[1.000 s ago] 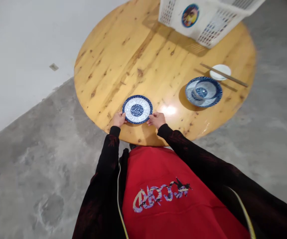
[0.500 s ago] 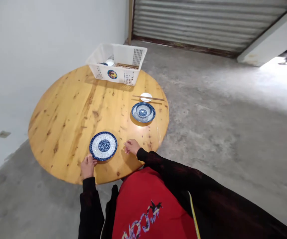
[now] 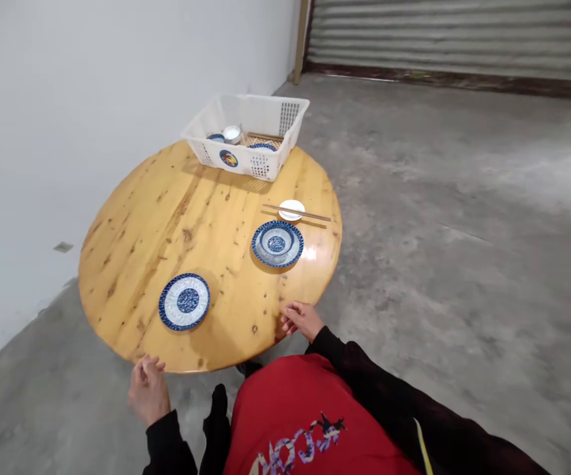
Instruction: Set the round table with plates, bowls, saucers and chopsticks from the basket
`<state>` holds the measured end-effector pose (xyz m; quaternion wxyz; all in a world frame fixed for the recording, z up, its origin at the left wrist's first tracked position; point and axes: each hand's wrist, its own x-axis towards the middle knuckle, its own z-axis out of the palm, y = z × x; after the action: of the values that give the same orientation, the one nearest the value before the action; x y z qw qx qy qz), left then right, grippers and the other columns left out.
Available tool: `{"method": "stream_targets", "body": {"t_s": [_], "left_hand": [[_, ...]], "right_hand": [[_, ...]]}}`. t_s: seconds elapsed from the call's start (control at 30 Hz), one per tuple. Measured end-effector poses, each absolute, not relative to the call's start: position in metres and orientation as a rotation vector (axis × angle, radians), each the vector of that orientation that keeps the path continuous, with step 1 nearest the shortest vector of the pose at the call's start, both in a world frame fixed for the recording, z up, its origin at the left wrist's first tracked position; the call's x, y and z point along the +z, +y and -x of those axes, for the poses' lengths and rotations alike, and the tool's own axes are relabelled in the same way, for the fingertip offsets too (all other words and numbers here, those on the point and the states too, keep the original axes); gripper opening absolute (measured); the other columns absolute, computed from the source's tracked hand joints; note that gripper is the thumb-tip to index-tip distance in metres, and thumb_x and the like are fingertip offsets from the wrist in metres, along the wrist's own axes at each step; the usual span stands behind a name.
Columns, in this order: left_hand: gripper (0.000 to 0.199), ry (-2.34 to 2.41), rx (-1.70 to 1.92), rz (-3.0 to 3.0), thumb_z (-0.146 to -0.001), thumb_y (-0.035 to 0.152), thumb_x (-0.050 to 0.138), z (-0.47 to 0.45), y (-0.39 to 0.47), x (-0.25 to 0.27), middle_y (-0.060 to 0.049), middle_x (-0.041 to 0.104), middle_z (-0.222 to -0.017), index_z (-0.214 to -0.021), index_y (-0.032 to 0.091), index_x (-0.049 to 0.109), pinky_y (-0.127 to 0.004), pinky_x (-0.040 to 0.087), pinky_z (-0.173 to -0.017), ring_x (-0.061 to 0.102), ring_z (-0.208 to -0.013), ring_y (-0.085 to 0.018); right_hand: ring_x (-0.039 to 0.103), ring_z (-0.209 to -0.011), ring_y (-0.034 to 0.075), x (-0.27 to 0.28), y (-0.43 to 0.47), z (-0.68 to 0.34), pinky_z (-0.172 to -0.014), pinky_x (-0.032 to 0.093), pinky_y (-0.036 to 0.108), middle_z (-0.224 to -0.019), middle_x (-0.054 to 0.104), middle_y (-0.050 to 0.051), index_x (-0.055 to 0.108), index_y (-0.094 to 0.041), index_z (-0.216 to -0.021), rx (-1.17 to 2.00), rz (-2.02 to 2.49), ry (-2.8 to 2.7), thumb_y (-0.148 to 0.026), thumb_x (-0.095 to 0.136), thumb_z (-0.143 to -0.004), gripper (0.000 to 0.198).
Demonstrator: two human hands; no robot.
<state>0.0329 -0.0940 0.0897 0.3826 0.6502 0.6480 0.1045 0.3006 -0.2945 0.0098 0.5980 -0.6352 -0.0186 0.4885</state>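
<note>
Near plate [image 3: 185, 301] lies set down on the table [image 3: 132, 264], far plate [image 3: 293, 256] bears a bowl [image 3: 276, 243], basket [image 3: 244, 161] contains more tableware [image 3: 231, 133]; left hand [image 3: 150, 389] and right hand [image 3: 303, 320] are empty, fingers loosely curled, slightly apart.

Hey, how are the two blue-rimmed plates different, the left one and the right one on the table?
The left plate is bare, while the right plate carries a smaller bowl.

The left plate lies nearer the table's front edge; the right plate lies farther back, just in front of a white dish with chopsticks across it.

Both are round with blue rims, face up on the wooden table.
</note>
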Motion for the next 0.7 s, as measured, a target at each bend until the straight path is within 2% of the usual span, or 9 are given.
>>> {"method": "stream_targets", "body": {"t_s": [0.13, 0.3, 0.43, 0.53, 0.7], "left_hand": [[0.035, 1.637, 0.332, -1.646, -0.095, 0.036, 0.062, -0.112, -0.173, 0.081, -0.01, 0.064, -0.126, -0.125, 0.019, 0.061, -0.039, 0.058, -0.085, 0.066, -0.102, -0.021], [0.029, 1.377, 0.482, -1.758, -0.093, 0.039, 0.049, -0.233, -0.247, 0.058, -0.003, 0.075, -0.087, -0.103, 0.021, 0.069, -0.029, 0.058, -0.068, 0.072, -0.072, -0.017], [0.029, 0.926, 0.517, -2.041, -0.093, 0.035, 0.048, -0.309, -0.275, 0.056, -0.005, 0.076, -0.087, -0.103, 0.019, 0.069, -0.028, 0.057, -0.072, 0.071, -0.068, -0.014], [0.027, 0.803, 0.499, -2.081, -0.095, 0.033, 0.046, -0.349, -0.283, 0.06, -0.005, 0.075, -0.088, -0.103, 0.019, 0.068, -0.025, 0.056, -0.07, 0.071, -0.067, -0.013], [0.028, 0.775, 0.493, -1.98, -0.098, 0.034, 0.045, -0.405, -0.288, 0.059, -0.003, 0.075, -0.084, -0.102, 0.019, 0.068, -0.023, 0.055, -0.065, 0.069, -0.063, -0.012]], "right_hand": [[0.061, -0.042, 0.015, 0.01, -0.361, -0.357, -0.038, 0.047, 0.024, -0.056, 0.062, -0.003, 0.051, -0.023, -0.07, 1.136, 1.48, -0.044, -0.044, 0.077, -0.062, 0.036], [0.061, -0.045, 0.014, 0.012, -0.451, -0.424, -0.041, 0.049, 0.024, -0.058, 0.063, -0.002, 0.059, -0.019, -0.076, 1.001, 1.532, 0.089, -0.055, 0.076, -0.056, 0.044], [0.063, -0.048, 0.015, 0.008, -0.506, -0.456, -0.044, 0.051, 0.026, -0.061, 0.067, 0.001, 0.064, -0.017, -0.08, 0.801, 1.535, 0.271, -0.054, 0.082, -0.055, 0.048], [0.065, -0.051, 0.016, 0.005, -0.528, -0.471, -0.046, 0.053, 0.026, -0.064, 0.069, 0.003, 0.066, -0.016, -0.082, 0.679, 1.524, 0.352, -0.054, 0.083, -0.058, 0.048], [0.063, -0.048, 0.017, 0.013, -0.532, -0.519, -0.045, 0.053, 0.028, -0.061, 0.068, 0.004, 0.066, -0.016, -0.077, 0.68, 1.54, 0.402, -0.061, 0.088, -0.044, 0.06]]}}
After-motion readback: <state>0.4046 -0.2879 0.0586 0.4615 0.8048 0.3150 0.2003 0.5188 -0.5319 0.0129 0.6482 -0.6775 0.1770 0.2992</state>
